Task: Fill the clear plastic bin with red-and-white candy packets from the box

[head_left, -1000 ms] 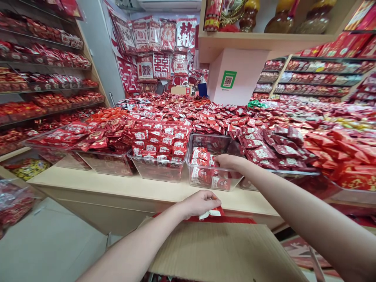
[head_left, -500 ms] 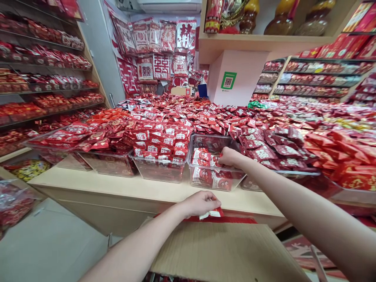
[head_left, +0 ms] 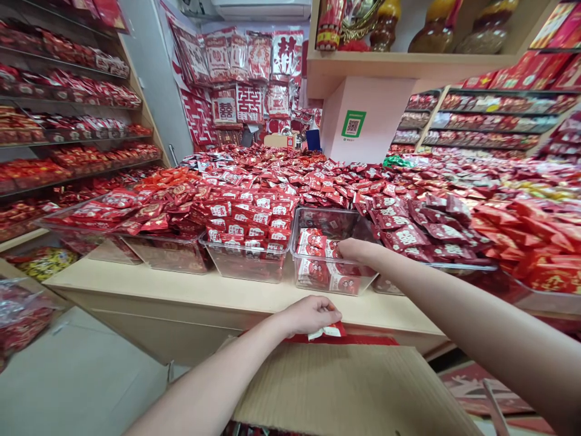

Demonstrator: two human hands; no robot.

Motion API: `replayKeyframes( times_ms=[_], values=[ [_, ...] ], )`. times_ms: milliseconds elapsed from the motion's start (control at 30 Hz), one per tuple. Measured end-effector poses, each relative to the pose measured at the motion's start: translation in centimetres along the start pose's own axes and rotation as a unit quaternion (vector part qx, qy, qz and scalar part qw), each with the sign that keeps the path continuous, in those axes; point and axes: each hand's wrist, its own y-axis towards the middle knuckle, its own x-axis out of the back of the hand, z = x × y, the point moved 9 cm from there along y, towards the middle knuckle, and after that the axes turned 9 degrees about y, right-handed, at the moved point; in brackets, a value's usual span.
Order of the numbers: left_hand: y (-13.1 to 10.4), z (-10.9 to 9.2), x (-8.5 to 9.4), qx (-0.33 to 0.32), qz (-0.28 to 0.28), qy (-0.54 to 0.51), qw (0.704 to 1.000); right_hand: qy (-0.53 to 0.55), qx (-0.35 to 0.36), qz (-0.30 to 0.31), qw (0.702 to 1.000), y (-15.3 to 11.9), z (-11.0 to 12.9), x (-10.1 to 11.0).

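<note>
My left hand [head_left: 312, 316] is closed, thumb against fingers, on a small red-and-white candy packet [head_left: 327, 331] just in front of the counter edge. Above a cardboard flap, the packet shows only its lower part below my fingers. My right hand [head_left: 358, 250] reaches down into a clear plastic bin [head_left: 313, 213], at its right side. The fingers are hidden by the hand and the packets, so their grip does not show. Upright red-and-white packets [head_left: 312, 270] with printed cartoon figures stand in the left and front of this bin.
To the left stands another clear bin [head_left: 247, 269] of red packets; maroon packets [head_left: 403, 236] heap up on the right. The cardboard flap [head_left: 345, 387] lies below my hands. A wooden shelf [head_left: 408, 63] overhangs the back, and stocked racks [head_left: 68, 103] line the left wall.
My right hand has sunk deeper into the bin, its fingers passing from partly visible to hidden. My left hand and its packet have stayed in place.
</note>
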Motion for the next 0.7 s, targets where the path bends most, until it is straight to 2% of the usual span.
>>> replayKeyframes(
  times_ms=[133, 267, 333, 400, 500, 567, 700],
  values=[
    [0.1, 0.2, -0.1, 0.005, 0.004, 0.019, 1.0, 0.053, -0.043, 0.079, 0.995, 0.4, -1.2, -2.3],
    [0.2, 0.2, -0.1, 0.001, 0.003, 0.03, 1.0, 0.084, -0.066, 0.113, 0.988, 0.1, -1.5, -2.9],
    [0.2, 0.2, -0.1, 0.0, 0.005, 0.03, 1.0, 0.057, -0.054, 0.102, 0.992, -0.1, -1.1, -2.5],
    [0.2, 0.2, -0.2, 0.004, 0.007, 0.032, 0.999, 0.046, -0.027, 0.061, 0.997, -0.2, -0.4, -1.6],
    [0.1, 0.3, -0.1, 0.01, 0.008, 0.036, 0.999, 0.088, 0.006, -0.002, 0.996, -0.4, 0.1, -0.4],
    [0.1, 0.3, -0.1, 0.012, 0.008, 0.038, 0.999, 0.121, 0.019, 0.003, 0.992, -0.6, 0.2, -0.5],
    [0.0, 0.3, -0.1, 0.011, 0.012, 0.035, 0.999, 0.173, 0.0, 0.05, 0.984, -0.7, -0.1, -1.4]
  ],
)
